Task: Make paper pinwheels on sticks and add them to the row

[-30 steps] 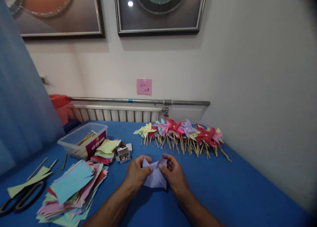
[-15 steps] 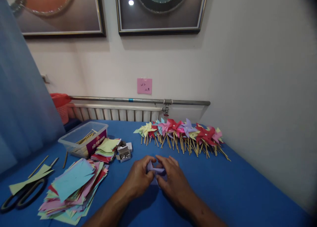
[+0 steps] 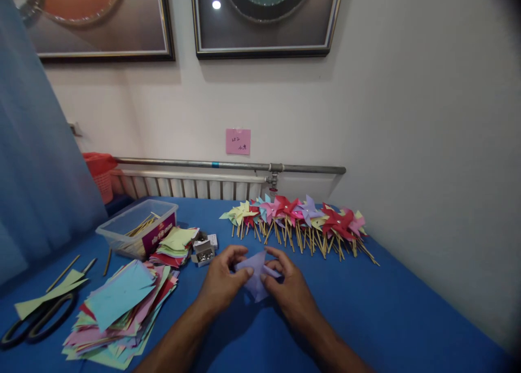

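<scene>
A purple paper pinwheel (image 3: 257, 275) with folded points is held up between my two hands, above the blue tabletop. My left hand (image 3: 228, 278) pinches its left side, thumb in front and fingers behind. On the other side my right hand (image 3: 287, 280) grips it the same way, thumb near the middle. No stick shows on this pinwheel. Just behind my left hand is a small open box of metal pins (image 3: 204, 254). To the left lie a pile of colored paper sheets (image 3: 118, 302) and a smaller stack of paper (image 3: 176, 244).
Finished pinwheels (image 3: 287, 210) on sticks lie in a row at the back. A clear plastic box (image 3: 138, 226) holds sticks at the left, with black-handled scissors (image 3: 49, 318) nearer. A blue curtain (image 3: 36, 145) hangs at the left edge; a pipe (image 3: 228, 165) runs along the wall.
The purple paper, closed in between my hands before, now faces me more openly as my fingers have spread toward its edges. Everything else on the table stays in place.
</scene>
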Available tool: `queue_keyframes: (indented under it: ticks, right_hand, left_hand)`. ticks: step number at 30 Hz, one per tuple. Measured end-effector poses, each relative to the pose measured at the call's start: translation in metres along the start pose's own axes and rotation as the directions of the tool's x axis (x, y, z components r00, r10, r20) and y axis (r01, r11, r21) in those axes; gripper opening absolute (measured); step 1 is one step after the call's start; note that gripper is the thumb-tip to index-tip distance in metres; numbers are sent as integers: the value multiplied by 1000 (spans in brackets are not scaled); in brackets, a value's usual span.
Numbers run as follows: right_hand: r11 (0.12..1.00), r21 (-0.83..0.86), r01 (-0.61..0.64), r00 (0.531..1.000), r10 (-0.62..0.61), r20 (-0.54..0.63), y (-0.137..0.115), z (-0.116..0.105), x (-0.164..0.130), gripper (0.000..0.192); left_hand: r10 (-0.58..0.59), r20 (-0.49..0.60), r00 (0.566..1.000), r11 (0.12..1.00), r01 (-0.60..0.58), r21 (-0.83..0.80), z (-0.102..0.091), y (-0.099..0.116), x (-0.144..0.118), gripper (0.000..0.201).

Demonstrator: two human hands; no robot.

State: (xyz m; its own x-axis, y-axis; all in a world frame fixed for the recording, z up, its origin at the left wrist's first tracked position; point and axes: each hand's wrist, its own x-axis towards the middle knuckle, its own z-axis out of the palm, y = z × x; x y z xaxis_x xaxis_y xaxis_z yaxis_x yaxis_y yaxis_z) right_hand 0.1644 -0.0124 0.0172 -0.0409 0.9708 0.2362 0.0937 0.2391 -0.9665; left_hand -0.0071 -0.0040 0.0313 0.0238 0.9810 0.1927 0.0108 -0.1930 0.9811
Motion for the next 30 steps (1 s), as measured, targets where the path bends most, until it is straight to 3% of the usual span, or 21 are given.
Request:
queue_keyframes:
  ticks: [2,4,9,13,24,30]
  right_hand:
    - [979,189,-81,995,92,-48,6,0,4,55]
    - [935,334,-122,987,151,-63,10,1,7,58]
    - [897,415,-153,977,200,-71,14,6,6,60]
    - [906,392,-157,977,201,-73,13,14,0,52]
    - [927,339,-161,979,192,-61,12,21,-3,41]
    - [902,377,-212,976,212,42,9,20,-4,40]
  left_hand:
    - [-71,-48,996,986,63,-156,-2,-1,3,46]
    - [-122,-24,992,954,110,-279,1,-5,4,51]
    - [-144,80,986,905,164,-392,19,-16,-1,53]
    - [-147,32,989,914,148,-378,27,-15,-4,45]
    - [-132,-63,989,964,113,-238,23,-23,0,31]
    - [-134,-65,989,976,120,-184,20,-22,1,27]
